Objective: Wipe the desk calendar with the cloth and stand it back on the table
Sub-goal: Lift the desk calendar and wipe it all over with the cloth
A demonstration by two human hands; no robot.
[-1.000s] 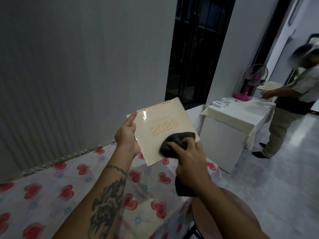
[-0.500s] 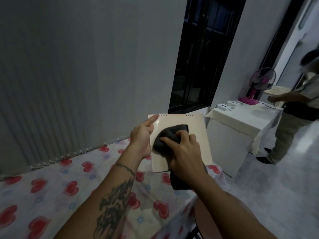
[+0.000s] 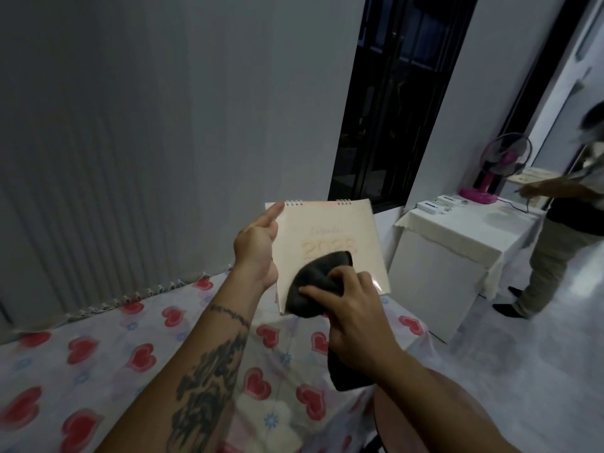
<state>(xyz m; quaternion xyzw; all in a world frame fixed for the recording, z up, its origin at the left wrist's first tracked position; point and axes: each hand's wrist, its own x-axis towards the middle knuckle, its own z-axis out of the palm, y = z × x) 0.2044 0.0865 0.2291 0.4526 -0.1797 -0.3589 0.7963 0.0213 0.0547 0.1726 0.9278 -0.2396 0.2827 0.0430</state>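
A cream desk calendar [image 3: 340, 228] with spiral rings on top and faint gold "2026" lettering is held up in the air above the table. My left hand [image 3: 256, 248] grips its left edge, forefinger stretched toward the top corner. A dark cloth [image 3: 315, 279] is bunched in my right hand [image 3: 348, 317] and pressed against the calendar's lower front; a tail of the cloth hangs below my wrist. The table [image 3: 130, 361] underneath wears a white cover printed with red hearts.
A white-draped side table [image 3: 457, 243] stands to the right with a pink fan [image 3: 500, 168] and small white boxes [image 3: 436, 206]. A person [image 3: 562, 230] stands beside it. A grey wall and dark window lie behind. A round stool [image 3: 392, 420] sits below my right arm.
The cloth has slid from the calendar's upper middle down to its lower edge. The calendar has been turned squarer to me, and the "2026" lettering shows again.
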